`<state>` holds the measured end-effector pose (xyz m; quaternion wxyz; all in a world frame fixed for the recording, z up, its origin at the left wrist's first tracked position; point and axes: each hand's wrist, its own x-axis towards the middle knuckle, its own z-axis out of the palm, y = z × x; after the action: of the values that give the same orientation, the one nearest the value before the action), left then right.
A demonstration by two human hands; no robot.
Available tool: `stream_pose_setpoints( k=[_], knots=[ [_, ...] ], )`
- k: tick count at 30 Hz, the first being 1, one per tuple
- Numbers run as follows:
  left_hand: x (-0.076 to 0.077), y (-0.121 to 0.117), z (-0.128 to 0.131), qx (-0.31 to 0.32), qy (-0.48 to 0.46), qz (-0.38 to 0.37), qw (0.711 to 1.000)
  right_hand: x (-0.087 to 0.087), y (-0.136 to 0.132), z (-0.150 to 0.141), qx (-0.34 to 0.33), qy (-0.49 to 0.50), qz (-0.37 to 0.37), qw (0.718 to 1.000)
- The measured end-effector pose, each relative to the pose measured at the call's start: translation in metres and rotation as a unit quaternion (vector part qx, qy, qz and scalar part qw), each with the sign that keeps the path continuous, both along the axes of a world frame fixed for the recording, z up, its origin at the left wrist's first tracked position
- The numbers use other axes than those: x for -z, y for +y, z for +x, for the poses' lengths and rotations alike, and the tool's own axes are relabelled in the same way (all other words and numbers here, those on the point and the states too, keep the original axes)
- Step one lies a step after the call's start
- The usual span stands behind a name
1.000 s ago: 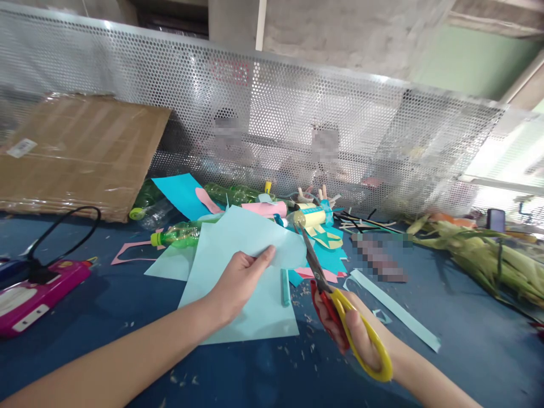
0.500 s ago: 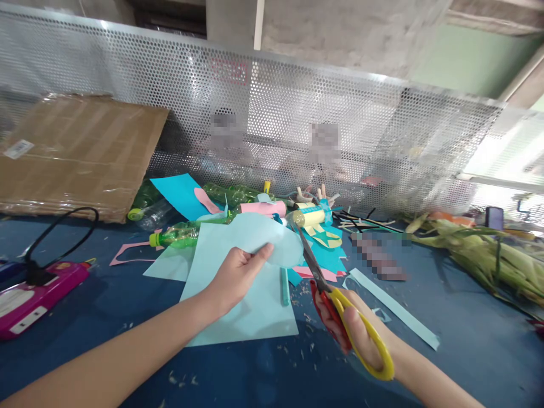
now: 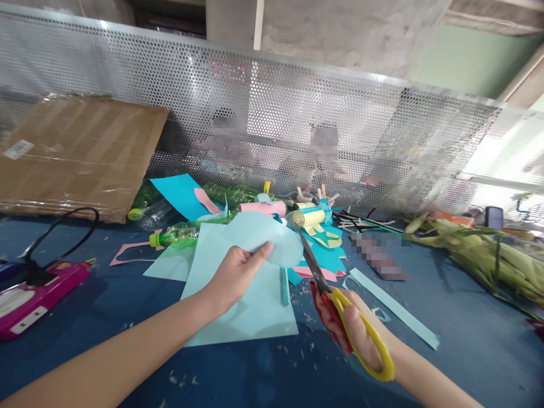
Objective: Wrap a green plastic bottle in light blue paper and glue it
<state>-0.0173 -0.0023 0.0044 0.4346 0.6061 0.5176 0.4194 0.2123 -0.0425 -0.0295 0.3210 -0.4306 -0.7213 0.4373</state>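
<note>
Pale-blue paper piece [image 3: 285, 249]: pinched in the left hand [image 3: 238, 277], overlapping the large pale-blue sheet [image 3: 255, 323] in view; rounded at right end; taken as clock centre, 12 o'clock away from wearer.
Pink power strip [image 3: 55, 289]: between 8 and 9 o'clock, on the blue table [image 3: 238, 377]; fitted with a black plug [image 3: 38, 273] and looped cable.
Cardboard [image 3: 80, 164]: at 10 o'clock, tilted, in front of the perforated metal screen [image 3: 280, 96].
Green bottle [image 3: 181, 233]: at 9 o'clock, lying on its side, capped end to the left.
Bright-blue sheet [image 3: 176, 195]: at 10 o'clock, overlapped by a pink paper shape [image 3: 207, 202].
Left hand grip: at 8 o'clock, thumb pressed on top of the piece, other fingers largely hidden.
Large sheet position: toward 7 o'clock, flat on the table.
Turquoise stick [image 3: 285, 287]: at 6 o'clock, near the sheet's right edge.
Yellow roll [image 3: 312, 217]: at 2 o'clock, banded in turquoise.
Scissors [image 3: 339, 301]: at 4 o'clock, tips near the piece's right edge; contact and blade spread impossible to tell.
Right hand [image 3: 361, 334]: at 4 o'clock, fingers curled round the red and yellow handles.
Paper strip [image 3: 395, 309]: at 4 o'clock, farther out.
Corn husks [image 3: 471, 249]: at 3 o'clock, well apart.
</note>
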Motion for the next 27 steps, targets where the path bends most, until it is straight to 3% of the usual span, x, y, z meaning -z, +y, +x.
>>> stream_pose_setpoints(
  k=[18,27],
  knots=[
    [-0.0035,0.0055,-0.0051,0.011,0.003,0.039,0.999,0.0023,0.0031,0.0014,-0.015,0.016,-0.013,1.000],
    [-0.0057,0.0074,-0.0064,0.028,-0.051,0.055,0.997,0.0030,0.0033,-0.0015,-0.013,0.021,-0.013,1.000]
  ],
)
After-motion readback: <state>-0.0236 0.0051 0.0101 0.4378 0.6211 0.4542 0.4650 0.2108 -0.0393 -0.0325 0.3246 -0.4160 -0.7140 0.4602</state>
